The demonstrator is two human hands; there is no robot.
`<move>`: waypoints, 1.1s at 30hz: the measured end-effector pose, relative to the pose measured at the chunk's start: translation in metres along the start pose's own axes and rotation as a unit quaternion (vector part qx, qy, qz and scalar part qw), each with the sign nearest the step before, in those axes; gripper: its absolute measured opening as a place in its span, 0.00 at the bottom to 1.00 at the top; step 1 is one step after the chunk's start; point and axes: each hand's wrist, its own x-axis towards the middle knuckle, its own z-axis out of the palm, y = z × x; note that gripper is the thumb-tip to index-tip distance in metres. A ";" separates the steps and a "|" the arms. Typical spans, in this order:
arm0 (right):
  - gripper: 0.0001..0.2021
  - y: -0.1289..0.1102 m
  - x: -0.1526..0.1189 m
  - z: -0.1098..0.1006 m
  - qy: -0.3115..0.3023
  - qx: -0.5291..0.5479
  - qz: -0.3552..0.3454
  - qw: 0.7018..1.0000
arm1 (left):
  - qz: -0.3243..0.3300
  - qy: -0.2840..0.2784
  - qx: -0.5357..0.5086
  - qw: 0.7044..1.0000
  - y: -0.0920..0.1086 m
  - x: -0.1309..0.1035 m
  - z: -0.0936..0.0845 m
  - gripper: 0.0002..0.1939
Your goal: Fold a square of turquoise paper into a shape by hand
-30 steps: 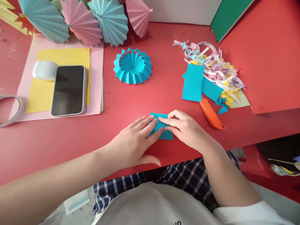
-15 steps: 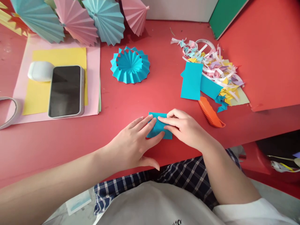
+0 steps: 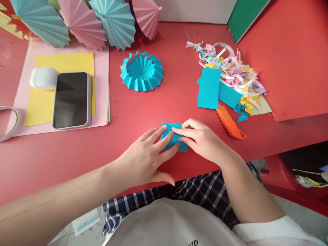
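Observation:
A small blue paper piece (image 3: 183,146) lies flat on the red table near its front edge. My left hand (image 3: 151,153) is open, its spread fingertips resting on the paper's left part and lower edge. From the right, my right hand (image 3: 205,140) touches the same paper with its fingertips; its fingers are slightly apart and hold nothing. Beyond my hands stands a pleated blue paper ring (image 3: 142,82) with a fan-like centre. Two larger blue pieces, one of them a rectangle (image 3: 208,89), lie to the right, beside an orange toothed tool (image 3: 229,123).
Paper scraps (image 3: 233,68) are heaped at the back right. On the left, a phone (image 3: 71,100) and a white case (image 3: 43,78) rest on yellow and pink sheets, beside a roll of tape (image 3: 17,124). Pleated paper fans (image 3: 115,24) line the back left.
The middle finger of my left hand has shifted slightly down over the paper, away from the index finger. My right hand looks the same.

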 end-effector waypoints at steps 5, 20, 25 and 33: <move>0.16 0.000 0.001 0.000 0.001 -0.004 -0.002 1.000 | -0.011 0.011 0.012 1.000 0.002 0.000 0.000 0.47; 0.18 -0.002 -0.001 -0.004 -0.025 0.001 0.008 1.000 | -0.036 -0.018 0.011 0.999 0.008 0.003 0.001 0.46; 0.18 -0.003 0.002 -0.005 -0.029 -0.003 0.017 0.999 | -0.034 -0.011 0.014 0.999 0.009 0.004 0.000 0.46; 0.19 -0.009 0.013 0.001 -0.024 -0.075 0.031 0.996 | -0.026 0.009 0.030 0.999 0.010 0.004 0.003 0.47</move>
